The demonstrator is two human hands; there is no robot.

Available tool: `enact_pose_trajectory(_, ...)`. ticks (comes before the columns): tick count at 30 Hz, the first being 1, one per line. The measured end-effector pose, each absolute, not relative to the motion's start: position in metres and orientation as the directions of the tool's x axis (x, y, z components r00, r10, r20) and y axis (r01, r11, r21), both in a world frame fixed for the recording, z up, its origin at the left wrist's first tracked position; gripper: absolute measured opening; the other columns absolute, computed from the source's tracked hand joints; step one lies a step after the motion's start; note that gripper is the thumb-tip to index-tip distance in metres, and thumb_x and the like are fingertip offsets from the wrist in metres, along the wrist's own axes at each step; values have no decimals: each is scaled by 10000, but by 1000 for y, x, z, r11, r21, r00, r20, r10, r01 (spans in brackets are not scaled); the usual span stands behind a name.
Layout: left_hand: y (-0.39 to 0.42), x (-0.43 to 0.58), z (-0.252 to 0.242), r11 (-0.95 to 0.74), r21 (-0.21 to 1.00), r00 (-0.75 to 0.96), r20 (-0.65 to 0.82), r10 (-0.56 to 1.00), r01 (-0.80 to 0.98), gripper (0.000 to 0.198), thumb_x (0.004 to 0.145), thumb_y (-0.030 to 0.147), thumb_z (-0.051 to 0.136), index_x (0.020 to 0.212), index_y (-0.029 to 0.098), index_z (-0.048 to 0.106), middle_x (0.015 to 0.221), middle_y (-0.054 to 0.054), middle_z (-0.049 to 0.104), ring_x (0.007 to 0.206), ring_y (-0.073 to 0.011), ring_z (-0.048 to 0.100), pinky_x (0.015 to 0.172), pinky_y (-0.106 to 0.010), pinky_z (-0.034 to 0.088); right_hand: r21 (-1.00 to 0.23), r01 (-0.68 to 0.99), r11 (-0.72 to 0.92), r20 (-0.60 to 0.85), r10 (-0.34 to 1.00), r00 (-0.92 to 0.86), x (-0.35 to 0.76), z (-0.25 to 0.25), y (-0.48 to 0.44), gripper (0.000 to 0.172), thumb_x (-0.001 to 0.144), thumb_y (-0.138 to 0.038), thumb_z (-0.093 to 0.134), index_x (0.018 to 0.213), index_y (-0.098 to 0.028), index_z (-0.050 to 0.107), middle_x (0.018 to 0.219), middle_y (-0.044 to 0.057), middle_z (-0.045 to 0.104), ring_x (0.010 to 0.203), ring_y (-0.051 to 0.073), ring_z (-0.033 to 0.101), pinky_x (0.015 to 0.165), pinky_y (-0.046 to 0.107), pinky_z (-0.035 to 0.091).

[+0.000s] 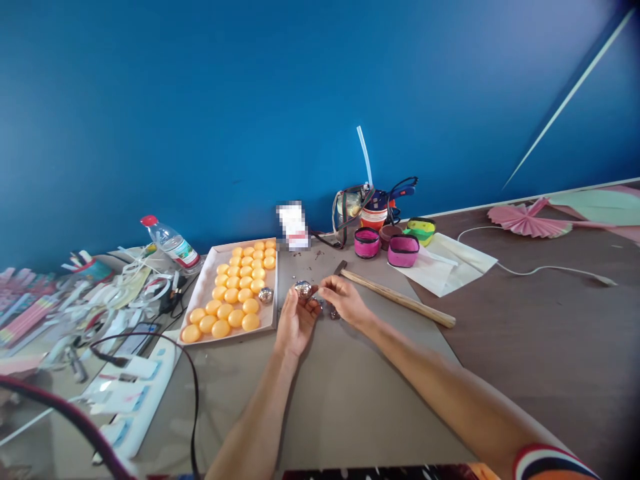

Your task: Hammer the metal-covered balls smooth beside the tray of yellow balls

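My left hand is closed round a shiny silver-studded ball, holding it up between thumb and fingers. Close by on the right, my right hand is pinched, its fingertips near the ball; whatever they hold is too small to make out. Small shiny bits lie under the right hand. To the left, a shallow white box holds many plain orange balls and one similar silver-covered ball. Behind the right hand lies a hammer with a wooden handle.
Pink fabric-sided containers, a green-yellow one and white paper are at the back right. A tilted water bottle, tangled cables and a white power strip crowd the left. A pink paper fan lies far right.
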State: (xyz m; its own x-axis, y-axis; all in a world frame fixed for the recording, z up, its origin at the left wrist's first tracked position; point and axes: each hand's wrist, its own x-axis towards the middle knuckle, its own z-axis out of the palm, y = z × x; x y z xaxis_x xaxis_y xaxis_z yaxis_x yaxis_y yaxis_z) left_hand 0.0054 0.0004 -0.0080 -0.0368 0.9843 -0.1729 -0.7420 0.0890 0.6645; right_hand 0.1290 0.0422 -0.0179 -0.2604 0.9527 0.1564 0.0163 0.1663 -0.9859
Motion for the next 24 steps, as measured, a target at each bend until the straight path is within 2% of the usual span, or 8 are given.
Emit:
enact_pose_trajectory(2, 1, 3, -8, 114, 649, -29, -206, 978, -752, 236, 753, 378, 628, 875, 178, 597, 869, -50, 667, 616, -102, 567, 640, -261, 469, -906, 294, 306, 249, 944, -215, 136, -19, 47, 126, 760, -280, 519, 825, -181, 562, 769, 17, 583, 709, 139, 528, 668, 264, 399)
enact_pose_trajectory(5, 2, 2, -7, 117, 638, -33, -218, 975, -761, 235, 760, 379, 620, 870, 173, 599, 842, -50, 668, 593, -93, 559, 628, -252, 476, -640, 652, 406, 290, 914, -285, 143, -19, 49, 199, 767, -266, 548, 931, -167, 603, 931, 81, 593, 863, 185, 530, 787, 315, 362)
enact_pose_trajectory(7, 1, 2, -6, 119, 636, -31, -219, 975, -763, 224, 771, 377, 607, 848, 167, 596, 845, -52, 668, 593, -90, 559, 630, -250, 482, -488, 765, 419, 241, 908, -344, 145, -18, 47, 255, 771, -320, 570, 974, -172, 613, 983, 104, 588, 934, 217, 516, 818, 336, 331)
enact_pose_trajectory(10, 1, 2, -4, 121, 630, -29, -222, 975, -767, 206, 779, 363, 600, 824, 162, 595, 873, -57, 671, 601, -87, 562, 640, -249, 488, -382, 811, 444, 177, 896, -407, 144, -17, 43, 272, 766, -365, 583, 959, -178, 626, 984, 111, 588, 966, 239, 503, 809, 339, 304)
enact_pose_trajectory(15, 0, 2, -2, 116, 622, -33, -222, 974, -774, 188, 777, 343, 607, 824, 162, 601, 898, -63, 680, 606, -90, 568, 641, -252, 491, -398, 788, 470, 177, 882, -436, 140, -21, 41, 115, 785, -207, 520, 827, -184, 625, 888, 68, 616, 887, 196, 530, 773, 323, 266)
enact_pose_trajectory(20, 0, 2, -1, 130, 626, -27, -234, 972, -769, 194, 767, 348, 616, 834, 165, 610, 903, -59, 684, 601, -90, 572, 643, -251, 489, -438, 763, 475, 218, 880, -423, 139, -21, 40, 154, 805, -158, 466, 773, -171, 616, 856, 70, 623, 839, 174, 534, 762, 315, 246)
enact_pose_trajectory(24, 0, 2, -2, 130, 624, -25, -234, 972, -770, 192, 775, 351, 605, 827, 166, 612, 892, -60, 684, 599, -86, 575, 645, -245, 487, -507, 708, 491, 358, 868, -345, 140, -19, 41, 198, 850, -179, 407, 813, -178, 601, 906, 69, 621, 881, 174, 528, 800, 313, 253)
